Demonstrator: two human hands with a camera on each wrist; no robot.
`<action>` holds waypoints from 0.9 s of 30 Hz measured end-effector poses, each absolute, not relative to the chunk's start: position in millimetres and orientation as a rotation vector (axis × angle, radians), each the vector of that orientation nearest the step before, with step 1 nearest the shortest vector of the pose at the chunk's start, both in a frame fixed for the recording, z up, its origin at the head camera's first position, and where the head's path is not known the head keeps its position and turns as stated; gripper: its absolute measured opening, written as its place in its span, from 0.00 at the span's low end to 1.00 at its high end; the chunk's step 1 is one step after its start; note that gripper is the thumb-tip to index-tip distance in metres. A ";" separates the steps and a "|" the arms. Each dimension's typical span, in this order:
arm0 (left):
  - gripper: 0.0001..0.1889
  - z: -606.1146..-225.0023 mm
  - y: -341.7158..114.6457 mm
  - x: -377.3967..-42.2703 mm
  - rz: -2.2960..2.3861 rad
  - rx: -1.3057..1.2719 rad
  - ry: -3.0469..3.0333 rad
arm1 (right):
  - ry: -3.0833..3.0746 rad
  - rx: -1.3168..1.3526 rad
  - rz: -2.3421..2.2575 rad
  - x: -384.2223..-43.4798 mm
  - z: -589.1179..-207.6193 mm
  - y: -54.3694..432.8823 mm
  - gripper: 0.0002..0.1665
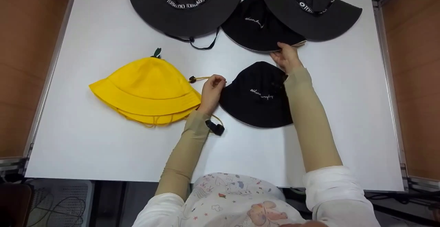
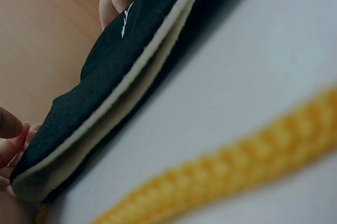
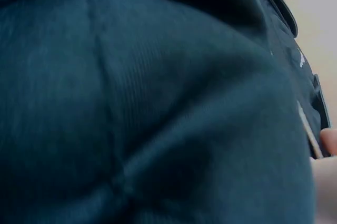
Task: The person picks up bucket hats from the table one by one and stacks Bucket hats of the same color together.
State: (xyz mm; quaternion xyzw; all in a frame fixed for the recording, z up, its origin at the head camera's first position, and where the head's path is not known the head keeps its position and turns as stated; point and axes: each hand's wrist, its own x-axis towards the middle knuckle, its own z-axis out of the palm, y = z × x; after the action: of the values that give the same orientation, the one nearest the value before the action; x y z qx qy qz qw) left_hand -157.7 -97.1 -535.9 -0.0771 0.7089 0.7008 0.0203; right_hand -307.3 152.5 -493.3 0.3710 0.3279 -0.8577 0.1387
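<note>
The left grip (image 1: 213,91) pinched the near black hat (image 1: 256,105) by its left edge; the right grip (image 1: 288,57) clasped the brim of the far black hat (image 1: 256,31). Both were on a white surface (image 1: 103,151) between wooden walls (image 1: 412,65), a yellow hat (image 1: 144,82) left of them. Below, a grey basket (image 1: 88,194) contained cables (image 1: 56,209).

Left arm (image 1: 178,153): tan-sleeved to the wrist, extended forward and slanting inward. Left grip (image 1: 212,92): bare hand; fingers curled, thumb and fingertips drawn together in a pinch. Right arm (image 1: 314,120): sleeved to match, nearly straight, reaching forward and leaning inward. Right grip (image 1: 289,56): bare hand; thumb and fingers bent to a pinch, set farther forward than the left. Arms uncrossed; hands well apart.
</note>
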 end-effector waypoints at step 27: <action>0.06 -515.5 -92.7 -166.4 2.206 -0.363 2.113 | 0.624 0.873 -2.906 -280.5 -414.1 152.4 0.08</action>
State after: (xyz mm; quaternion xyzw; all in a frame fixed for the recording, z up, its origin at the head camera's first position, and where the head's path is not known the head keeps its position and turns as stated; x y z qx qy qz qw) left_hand -166.4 -92.7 -515.5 -0.1179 0.6866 0.7167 0.0328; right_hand -280.5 152.4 -414.1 0.2816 0.2015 -0.9379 0.0218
